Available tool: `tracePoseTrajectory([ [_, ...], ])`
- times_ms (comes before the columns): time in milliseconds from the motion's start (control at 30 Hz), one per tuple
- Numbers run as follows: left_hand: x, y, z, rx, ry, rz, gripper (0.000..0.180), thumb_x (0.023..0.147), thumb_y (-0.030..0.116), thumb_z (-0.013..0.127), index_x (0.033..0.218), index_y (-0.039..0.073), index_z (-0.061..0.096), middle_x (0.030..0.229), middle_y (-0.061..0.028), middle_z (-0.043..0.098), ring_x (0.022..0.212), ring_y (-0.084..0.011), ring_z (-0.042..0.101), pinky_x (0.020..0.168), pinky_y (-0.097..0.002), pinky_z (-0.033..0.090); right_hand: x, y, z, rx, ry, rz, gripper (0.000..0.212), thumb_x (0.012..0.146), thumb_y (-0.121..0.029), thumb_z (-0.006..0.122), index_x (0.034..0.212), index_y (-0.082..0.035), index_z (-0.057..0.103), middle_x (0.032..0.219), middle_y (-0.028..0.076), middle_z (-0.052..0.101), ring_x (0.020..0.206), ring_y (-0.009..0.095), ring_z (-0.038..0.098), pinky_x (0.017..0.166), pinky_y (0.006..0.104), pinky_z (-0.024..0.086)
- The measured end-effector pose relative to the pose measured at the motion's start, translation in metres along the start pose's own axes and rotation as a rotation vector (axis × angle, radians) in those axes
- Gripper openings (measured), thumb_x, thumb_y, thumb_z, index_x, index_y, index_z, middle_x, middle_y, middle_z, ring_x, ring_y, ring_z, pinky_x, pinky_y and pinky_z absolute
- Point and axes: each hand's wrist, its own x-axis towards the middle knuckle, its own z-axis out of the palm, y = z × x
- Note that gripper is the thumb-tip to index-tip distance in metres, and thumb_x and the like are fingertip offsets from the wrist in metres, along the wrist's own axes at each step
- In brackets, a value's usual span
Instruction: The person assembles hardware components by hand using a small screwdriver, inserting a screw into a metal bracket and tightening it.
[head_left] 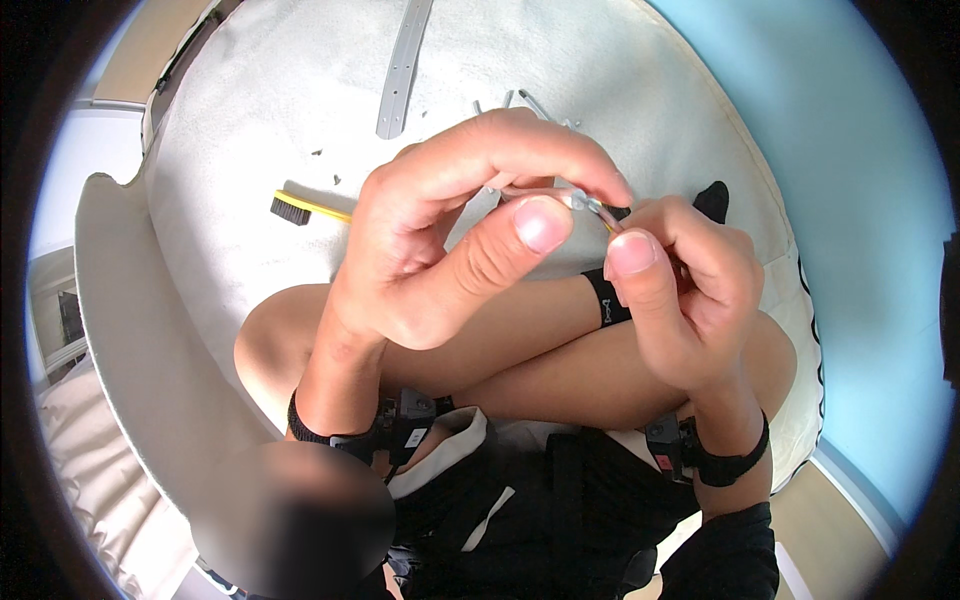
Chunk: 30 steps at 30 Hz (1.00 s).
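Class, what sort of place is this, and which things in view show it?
Probably a home, perhaps a bedroom: the person's crossed legs rest on a soft-looking white surface, with a curved pale backrest at left and a blue wall at right.

The held piece (597, 209) is partly hidden, the grey strip (402, 80) cropped at top.

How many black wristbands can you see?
2. One black wristband is strapped around the wrist of the left hand, and the other black wristband is around the wrist of the right hand.
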Motion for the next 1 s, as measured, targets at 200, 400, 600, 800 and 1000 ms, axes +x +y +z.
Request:
tracePoseTrajectory([
  [200,0.004,-0.003,-0.012,0.135,-0.118,0.104,0.029,0.089,0.026,0.052,0.097,0.0,0.061,0.086,-0.0107,0.064,0.075,-0.0167,0.053,0.07,-0.0301,0.042,0.001,-0.003,-0.001,-0.043,-0.013,-0.024,0.029,0.083,-0.018,0.063,0.063,0.0,0.053,0.05,0.006,0.048,0.041,0.011,0.042,0.04,0.0224,0.03],
  [400,0.002,-0.004,-0.011,0.219,-0.085,0.073,0.026,0.088,0.023,0.053,0.096,0.0,0.061,0.088,-0.012,0.065,0.07,-0.0159,0.051,0.068,-0.0296,0.04,-0.001,0.001,0.0,-0.04,0.016,0.037,0.031,0.084,-0.02,0.063,0.062,-0.001,0.052,0.049,0.007,0.044,0.041,0.011,0.038,0.04,0.0232,0.029],
  [600,0.005,-0.003,-0.01,0.293,-0.073,0.094,0.025,0.088,0.022,0.054,0.095,0.0,0.061,0.087,-0.0127,0.065,0.067,-0.015,0.05,0.064,-0.0287,0.041,-0.002,0.003,0.002,-0.05,0.033,0.058,0.033,0.084,-0.021,0.062,0.062,0.0,0.05,0.049,0.007,0.041,0.042,0.012,0.035,0.04,0.0239,0.028],
  [800,0.003,-0.005,-0.008,0.3,-0.009,0.074,0.028,0.088,0.026,0.056,0.096,-0.001,0.062,0.086,-0.0113,0.065,0.066,-0.0133,0.048,0.059,-0.026,0.04,-0.001,0.002,0.001,-0.071,0.003,0.058,0.032,0.085,-0.021,0.061,0.063,0.0,0.05,0.049,0.007,0.041,0.042,0.012,0.036,0.041,0.0242,0.029],
  [1000,0.004,-0.009,-0.007,0.39,-0.003,0.126,0.024,0.087,0.023,0.057,0.093,0.0,0.061,0.084,-0.0095,0.065,0.062,-0.0121,0.046,0.056,-0.0243,0.038,-0.001,0.003,0.002,-0.05,-0.008,0.07,0.031,0.086,-0.019,0.06,0.064,0.0,0.05,0.049,0.008,0.04,0.042,0.012,0.033,0.041,0.0251,0.029],
])
